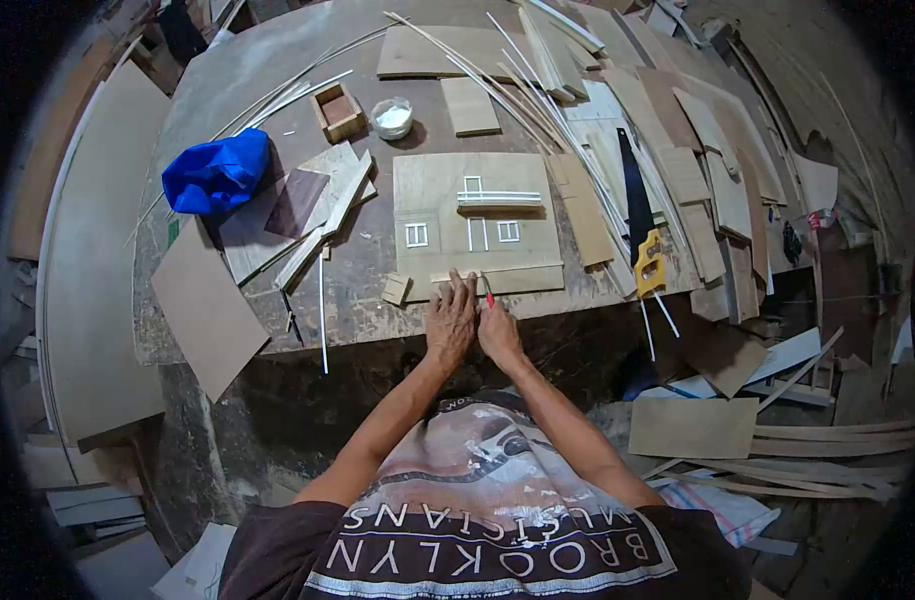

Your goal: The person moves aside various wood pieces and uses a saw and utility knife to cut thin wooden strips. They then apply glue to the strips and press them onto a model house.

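Note:
On the workbench in front of me lies a thin plywood panel with small white window and door frames on it. A small wooden piece with white strips rests across its upper part. Along the panel's near edge runs a narrow wooden strip. My left hand presses on this strip, fingers stretched out flat. Just right of it, my right hand grips a small red tool with a thin tip against the strip. Its exact kind is too small to tell.
A small wood block sits left of the panel. Farther back are a wooden box, a tub of white stuff and a blue bag. A yellow-handled handsaw and stacked boards lie to the right.

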`<state>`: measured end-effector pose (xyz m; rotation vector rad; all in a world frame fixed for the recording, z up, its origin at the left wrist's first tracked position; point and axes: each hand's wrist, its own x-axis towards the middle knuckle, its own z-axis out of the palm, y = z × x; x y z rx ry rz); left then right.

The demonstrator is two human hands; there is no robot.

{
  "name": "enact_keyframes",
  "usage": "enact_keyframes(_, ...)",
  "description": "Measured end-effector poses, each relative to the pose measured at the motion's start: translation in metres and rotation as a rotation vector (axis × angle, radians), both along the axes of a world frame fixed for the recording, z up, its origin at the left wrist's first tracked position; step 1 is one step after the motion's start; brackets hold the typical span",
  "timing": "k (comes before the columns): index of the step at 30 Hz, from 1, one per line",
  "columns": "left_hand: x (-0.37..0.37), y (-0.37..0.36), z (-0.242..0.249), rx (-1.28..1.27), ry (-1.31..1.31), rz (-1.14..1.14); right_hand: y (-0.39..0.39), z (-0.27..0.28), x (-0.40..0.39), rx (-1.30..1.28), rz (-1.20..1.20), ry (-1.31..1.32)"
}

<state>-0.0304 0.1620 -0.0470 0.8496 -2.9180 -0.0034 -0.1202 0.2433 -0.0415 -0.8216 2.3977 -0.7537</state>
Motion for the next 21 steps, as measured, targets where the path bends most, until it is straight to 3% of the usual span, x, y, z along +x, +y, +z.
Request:
enact_keyframes(7, 0.001, 0.0, 0.007, -0.002, -0.049, 0.02, 0.0, 0.002, -0.006, 0.047, -0.021, -0.004)
enact_keyframes(9, 0.001, -0.001, 0.006, 0.03, -0.001, 0.021, 0.001, 0.008, -0.019, -0.186, -0.003, 0.111)
enact_keyframes(11, 0.002, 0.001, 0.013, 0.049, -0.062, 0.026, -0.009, 0.016, -0.032, -0.161, -0.062, 0.089)
enact_keyframes(14, 0.003, -0.001, 0.011, 0.031, 0.038, 0.025, -0.031, 0.019, -0.053, -0.343, 0.018, 0.143)
enact_keyframes(21, 0.006, -0.008, 0.015, 0.124, 0.017, 0.004, -0.053, 0.017, -0.06, -0.195, 0.032, 0.071)
